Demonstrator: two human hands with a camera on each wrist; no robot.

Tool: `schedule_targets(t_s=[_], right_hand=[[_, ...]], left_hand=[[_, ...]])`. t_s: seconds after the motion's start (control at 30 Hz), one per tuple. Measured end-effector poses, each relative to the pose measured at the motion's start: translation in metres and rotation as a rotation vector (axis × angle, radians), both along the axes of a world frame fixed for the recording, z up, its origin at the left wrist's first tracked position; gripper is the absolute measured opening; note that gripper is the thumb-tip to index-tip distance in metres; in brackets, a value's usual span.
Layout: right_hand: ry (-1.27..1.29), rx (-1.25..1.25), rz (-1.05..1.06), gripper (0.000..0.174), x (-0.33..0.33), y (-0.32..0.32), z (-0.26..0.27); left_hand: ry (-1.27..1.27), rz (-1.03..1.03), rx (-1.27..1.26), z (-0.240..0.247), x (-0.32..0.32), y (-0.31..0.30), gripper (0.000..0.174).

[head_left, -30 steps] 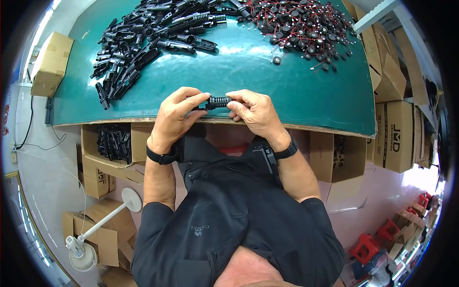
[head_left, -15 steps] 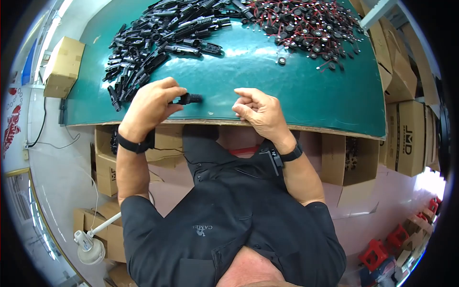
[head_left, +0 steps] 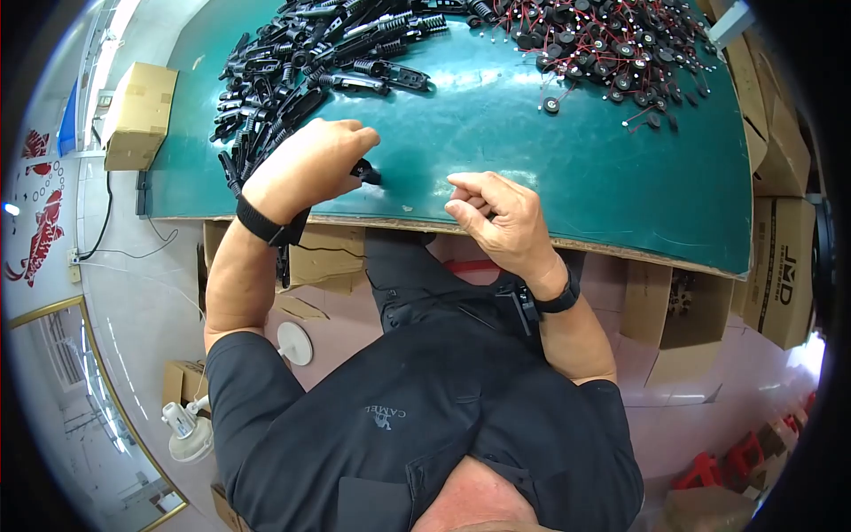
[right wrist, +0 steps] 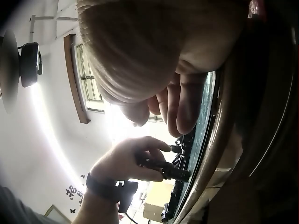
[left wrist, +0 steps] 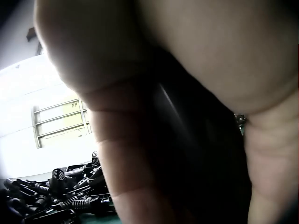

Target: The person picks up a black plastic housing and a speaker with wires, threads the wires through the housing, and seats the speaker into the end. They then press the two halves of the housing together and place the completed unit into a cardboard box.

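In the head view the left hand point(head_left: 310, 167) is over the table's near left part, back of the hand up. It grips a black ribbed part point(head_left: 367, 173), whose end shows past the fingers; the right wrist view shows more of this part point(right wrist: 175, 171) in the left hand point(right wrist: 124, 158). Dark and blurred, the part point(left wrist: 187, 140) fills the middle of the left wrist view. The right hand point(head_left: 505, 217) hovers at the table's near edge, fingers loosely bent, holding nothing. Its fingers point(right wrist: 184, 105) hang relaxed in the right wrist view.
Many black ribbed parts point(head_left: 337, 53) are heaped at the table's far left. Black discs with red wires point(head_left: 612, 53) lie at the far right, one disc point(head_left: 551, 105) apart. A carton point(head_left: 140, 115) stands beyond the left edge; an open carton point(head_left: 687, 306) sits below the table.
The right hand has let go of the black part. Gripping it alone, the left hand has moved left, away from the right hand, and turned over it. The head view has shifted.
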State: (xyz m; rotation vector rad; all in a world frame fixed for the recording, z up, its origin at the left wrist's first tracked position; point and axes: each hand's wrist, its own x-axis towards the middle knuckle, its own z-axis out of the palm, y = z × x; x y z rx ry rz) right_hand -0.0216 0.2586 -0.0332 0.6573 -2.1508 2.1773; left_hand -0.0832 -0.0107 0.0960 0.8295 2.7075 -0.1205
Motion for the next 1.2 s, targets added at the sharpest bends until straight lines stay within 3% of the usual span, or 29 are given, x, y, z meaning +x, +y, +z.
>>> schedule_targets(t_s=[0.17, 0.27, 0.3, 0.4, 0.53, 0.57, 0.63, 0.7, 0.77, 0.8, 0.9, 0.97, 1.0, 1.13, 1.2], right_hand=[[-0.003, 0.025, 0.029, 0.026, 0.000, 0.001, 0.001], [0.000, 0.050, 0.017, 0.025, -0.001, 0.001, -0.002], [0.021, 0.047, 0.062, 0.025, 0.000, 0.001, -0.006], [-0.003, 0.051, 0.046, 0.024, 0.001, -0.001, -0.018], [-0.006, 0.079, 0.041, 0.023, 0.001, -0.001, -0.019], [-0.004, 0.098, 0.033, 0.024, 0.001, 0.000, -0.019], [0.000, 0.132, 0.009, 0.024, 0.001, -0.002, -0.019], [0.004, 0.144, 0.013, 0.024, -0.002, -0.005, -0.018], [-0.017, 0.186, 0.008, 0.024, 0.000, -0.003, -0.016], [-0.011, 0.199, 0.021, 0.024, 0.002, -0.001, -0.016], [0.014, 0.196, -0.034, 0.024, 0.002, -0.003, -0.022], [0.037, 0.251, -0.061, 0.024, 0.003, -0.010, -0.019], [0.069, 0.313, -0.073, 0.023, 0.003, -0.009, -0.015], [-0.221, 0.227, -0.039, 0.024, -0.004, -0.004, 0.006], [-0.122, 0.332, -0.193, 0.027, -0.025, 0.015, 0.010]], left_hand=[[0.067, 0.026, 0.043, -0.002, 0.011, -0.007, 0.046], [0.062, 0.263, 0.351, -0.012, 0.038, -0.036, 0.045], [0.090, 0.305, 0.350, -0.022, 0.058, -0.053, 0.045], [0.456, 0.572, 0.643, -0.075, 0.138, -0.124, 0.043], [0.543, 1.357, 1.177, -0.163, 0.266, -0.226, 0.039], [0.566, 1.369, 1.183, -0.179, 0.280, -0.248, 0.039], [0.591, 1.722, 1.193, -0.204, 0.293, -0.294, 0.043], [0.875, 1.571, 1.320, -0.216, 0.270, -0.359, 0.055], [0.975, 1.750, 1.286, -0.201, 0.234, -0.380, 0.063], [0.979, 1.766, 1.296, -0.216, 0.243, -0.381, 0.063], [0.803, 1.632, 0.923, -0.260, 0.218, -0.401, 0.066], [0.555, 1.548, 0.956, -0.253, 0.211, -0.362, 0.059], [0.629, 1.500, 0.960, -0.242, 0.207, -0.339, 0.055], [0.921, 1.324, 1.159, -0.248, 0.183, -0.286, 0.035], [0.930, 1.287, 1.169, -0.222, 0.168, -0.254, 0.033]])
